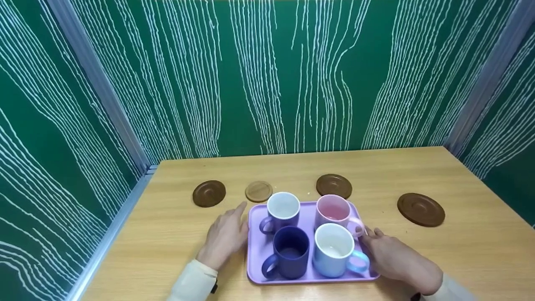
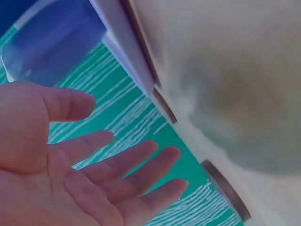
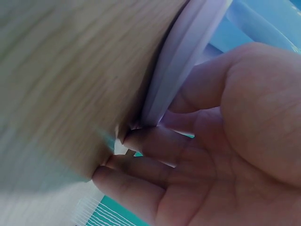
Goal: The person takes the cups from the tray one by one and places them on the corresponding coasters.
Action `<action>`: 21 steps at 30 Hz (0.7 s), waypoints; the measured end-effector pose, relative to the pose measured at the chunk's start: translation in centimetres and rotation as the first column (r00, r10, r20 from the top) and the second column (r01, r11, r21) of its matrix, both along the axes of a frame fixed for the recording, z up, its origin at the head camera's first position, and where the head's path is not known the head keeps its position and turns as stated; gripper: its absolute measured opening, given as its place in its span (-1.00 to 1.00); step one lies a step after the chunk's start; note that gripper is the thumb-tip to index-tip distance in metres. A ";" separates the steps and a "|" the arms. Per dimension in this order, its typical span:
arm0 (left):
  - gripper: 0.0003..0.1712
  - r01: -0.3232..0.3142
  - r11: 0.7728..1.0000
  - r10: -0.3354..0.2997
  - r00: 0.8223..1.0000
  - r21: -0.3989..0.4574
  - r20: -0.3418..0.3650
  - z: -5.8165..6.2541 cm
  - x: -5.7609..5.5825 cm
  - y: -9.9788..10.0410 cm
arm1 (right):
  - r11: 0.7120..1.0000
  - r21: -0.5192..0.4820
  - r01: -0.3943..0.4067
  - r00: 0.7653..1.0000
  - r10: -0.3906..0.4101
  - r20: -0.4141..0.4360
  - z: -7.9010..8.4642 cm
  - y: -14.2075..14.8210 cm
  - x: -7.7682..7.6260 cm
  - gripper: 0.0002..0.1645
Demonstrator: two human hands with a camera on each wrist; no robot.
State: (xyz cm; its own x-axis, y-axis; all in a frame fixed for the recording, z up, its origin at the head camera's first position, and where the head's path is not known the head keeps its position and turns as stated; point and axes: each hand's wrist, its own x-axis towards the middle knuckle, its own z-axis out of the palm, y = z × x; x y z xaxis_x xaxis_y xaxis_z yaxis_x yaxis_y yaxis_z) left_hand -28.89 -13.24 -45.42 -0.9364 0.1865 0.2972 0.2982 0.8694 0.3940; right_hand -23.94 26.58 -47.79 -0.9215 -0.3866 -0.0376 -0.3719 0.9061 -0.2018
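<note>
- A cream sleeve comes in from 7 o'clock, and a pale sleeve comes in from 5 o'clock.
- The left hand is at 9 o'clock, just beside the tray. Its fingers are nearly straight and spread apart, and it has hold of nothing.
- The right hand is at 3 o'clock, right at the tray's edge. Its fingers are a little bent, low down by the table. I cannot tell if they grip the edge.
- The flat purple tray with rounded corners lies on the light brown wood table, between the hands. Four mugs stand upright on it.
- The dark blue round mug is at 7 o'clock on the tray, with its handle toward 8.
- The light blue round mug, white inside, is at 5 o'clock, handle toward 4.
- The purple round mug, pale inside, is at 11 o'clock.
- The pink round mug is at 1 o'clock.
- Past the tray lie round, dark brown discs at 10 o'clock, 1 o'clock and between 2 and 3 o'clock.
- A smaller, lighter brown round disc is near 11 o'clock.
- Farthest, at 12 o'clock, is a green wall with wiggly white lines.
</note>
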 end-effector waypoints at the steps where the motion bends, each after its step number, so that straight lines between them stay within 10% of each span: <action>1: -0.48 0.003 1.000 -0.003 1.000 0.001 0.005 -0.2 0.3 0.1 | 1.000 -0.001 -0.001 1.000 0.001 0.001 0.0 0.0 0.0 -0.10; 21: -0.60 0.174 0.984 -0.176 0.973 0.028 0.150 -0.9 3.4 0.8 | 0.998 -0.055 0.001 0.999 0.001 0.040 0.3 0.1 0.0 -0.24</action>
